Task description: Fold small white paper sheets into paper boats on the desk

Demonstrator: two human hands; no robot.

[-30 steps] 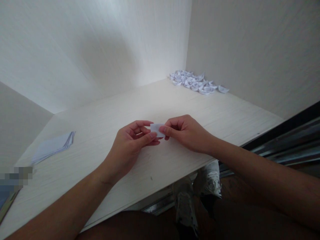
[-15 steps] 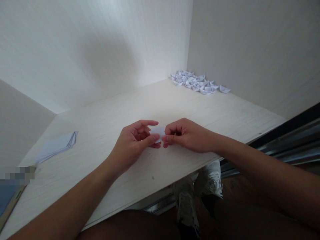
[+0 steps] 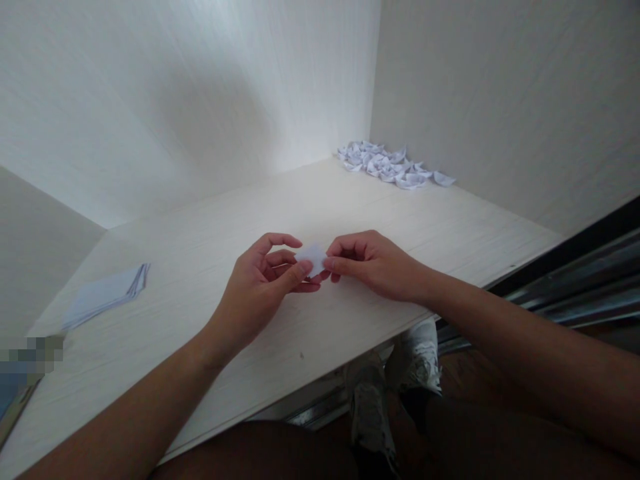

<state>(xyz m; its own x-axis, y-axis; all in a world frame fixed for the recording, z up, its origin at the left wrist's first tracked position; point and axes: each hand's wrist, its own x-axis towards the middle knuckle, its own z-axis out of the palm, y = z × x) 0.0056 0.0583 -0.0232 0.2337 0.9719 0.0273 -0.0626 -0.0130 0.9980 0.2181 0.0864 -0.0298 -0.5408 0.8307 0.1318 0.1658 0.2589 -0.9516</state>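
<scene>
A small folded piece of white paper (image 3: 313,257) is held between my two hands above the near part of the table. My left hand (image 3: 273,270) pinches its left side, thumb on top, with the index finger raised and bent off the paper. The fingertips of my right hand (image 3: 363,261) are closed on its right corner. The paper now shows as a diamond shape. Its underside and inner folds are hidden by my fingers.
A heap of folded paper boats (image 3: 385,165) lies in the far right corner against the panels. At left is a stack of white paper sheets (image 3: 103,295). A partly blurred flat object (image 3: 17,387) sits at the left edge of the white table (image 3: 240,387).
The paper has turned and lifted slightly, now showing a diamond outline. Both hands have shifted a little up, and my right fingers sit closer on the paper. The view has moved slightly.
</scene>
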